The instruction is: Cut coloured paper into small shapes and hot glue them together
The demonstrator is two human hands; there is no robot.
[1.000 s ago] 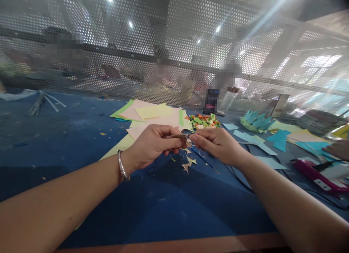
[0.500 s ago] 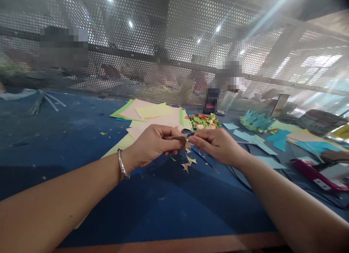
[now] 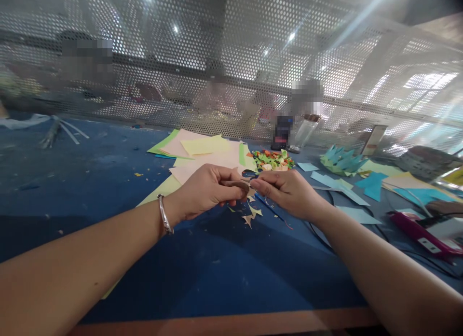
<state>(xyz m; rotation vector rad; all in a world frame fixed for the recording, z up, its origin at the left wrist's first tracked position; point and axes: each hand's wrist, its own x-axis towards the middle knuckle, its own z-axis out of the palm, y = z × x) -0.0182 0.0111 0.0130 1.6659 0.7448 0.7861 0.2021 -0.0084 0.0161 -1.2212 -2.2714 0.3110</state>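
My left hand [image 3: 204,191], with a silver bangle at the wrist, and my right hand [image 3: 287,191] meet above the blue table [image 3: 108,181]. Between their fingertips they pinch a small folded piece of tan paper [image 3: 237,184]. Each hand grips one end of it. Below the hands lie small tan paper scraps [image 3: 251,213] and a thin blue stick [image 3: 265,205].
Pale pink, yellow and green paper sheets [image 3: 206,155] lie behind the hands, with a pile of small coloured paper bits [image 3: 272,160] beside them. Teal paper pieces [image 3: 342,162] and a magenta tool [image 3: 423,232] with a black cable sit right. A perforated metal screen [image 3: 217,61] backs the table.
The hands stay together on the tan paper, with only small finger shifts. The view has moved slightly.
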